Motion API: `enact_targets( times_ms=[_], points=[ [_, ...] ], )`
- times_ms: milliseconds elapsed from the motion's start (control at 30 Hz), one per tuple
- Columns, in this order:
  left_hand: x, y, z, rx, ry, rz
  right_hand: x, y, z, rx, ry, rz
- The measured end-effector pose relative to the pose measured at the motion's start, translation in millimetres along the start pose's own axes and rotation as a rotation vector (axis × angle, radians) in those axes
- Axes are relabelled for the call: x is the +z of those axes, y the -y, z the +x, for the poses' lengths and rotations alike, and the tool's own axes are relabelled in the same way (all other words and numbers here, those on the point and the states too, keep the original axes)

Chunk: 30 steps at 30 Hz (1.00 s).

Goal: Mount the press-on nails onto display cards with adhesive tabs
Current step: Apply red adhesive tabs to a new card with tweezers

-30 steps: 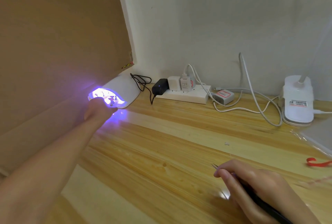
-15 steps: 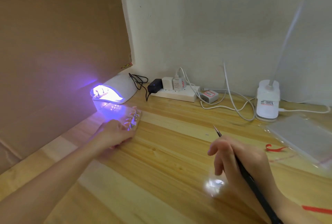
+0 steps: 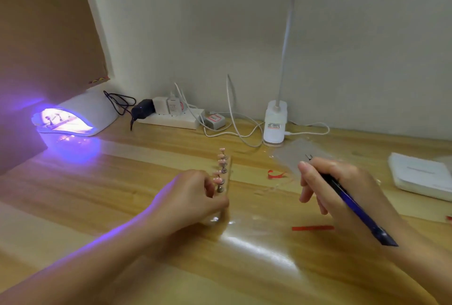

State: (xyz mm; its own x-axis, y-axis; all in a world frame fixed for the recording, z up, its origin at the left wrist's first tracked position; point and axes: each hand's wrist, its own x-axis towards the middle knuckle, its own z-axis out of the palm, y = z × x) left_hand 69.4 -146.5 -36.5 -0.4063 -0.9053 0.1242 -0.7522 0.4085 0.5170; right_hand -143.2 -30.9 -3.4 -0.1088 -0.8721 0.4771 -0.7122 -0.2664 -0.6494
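Left hand (image 3: 193, 197) curled round the near end of a narrow wooden strip (image 3: 226, 183), resting on the wooden surface (image 3: 137, 182). Right hand (image 3: 342, 189) gripping dark tweezers (image 3: 347, 197), two tips poking out above the fingers. About five pink press-on nails (image 3: 222, 158) on small metal stands, lined along the strip; exact count blurred. Two red tape strips (image 3: 313, 228) nearby. One clear plastic card (image 3: 293, 155) beyond the right hand. One glowing UV lamp (image 3: 73, 118) far left, one desk lamp (image 3: 275, 123) behind.
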Motion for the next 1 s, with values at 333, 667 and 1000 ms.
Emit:
enact_targets(
  times_ms=[333,667,1000],
  points=[
    [38,-59,-18,0.207,0.086,-0.009,-60,-32,-59,0.172,0.140,-0.487],
    [55,-99,-13,0.367,0.176,0.095,-76,-48,-76,0.426,0.131,-0.510],
    [78,-196,16,0.750,0.100,0.068,-70,-57,-88,0.490,0.035,-0.540]
  ],
)
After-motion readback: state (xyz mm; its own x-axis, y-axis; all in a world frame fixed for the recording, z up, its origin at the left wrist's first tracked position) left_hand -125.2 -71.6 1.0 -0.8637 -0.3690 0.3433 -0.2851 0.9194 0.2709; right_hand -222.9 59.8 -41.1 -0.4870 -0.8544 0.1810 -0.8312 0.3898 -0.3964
